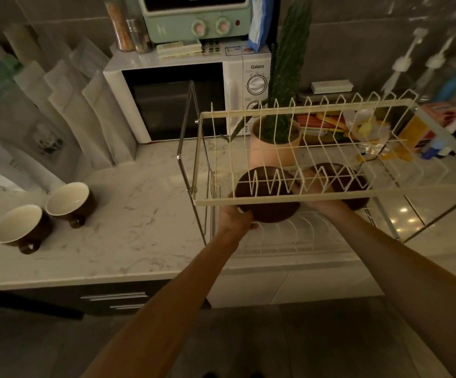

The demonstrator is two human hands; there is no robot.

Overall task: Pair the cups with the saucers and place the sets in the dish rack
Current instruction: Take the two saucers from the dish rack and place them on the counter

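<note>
Two brown cups with white insides stand on the marble counter at the left, one nearer and one behind it. Both of my arms reach under the upper tier of the cream wire dish rack. My left hand grips the near edge of a dark brown saucer above the rack's lower tier. A second brown saucer lies to the right. My right hand reaches toward it, mostly hidden behind the wires, so its grip is unclear.
A white microwave with a green mini oven on top stands at the back. A cactus in a pink pot sits behind the rack. Paper bags lean at the left. Packets and clutter lie at the back right.
</note>
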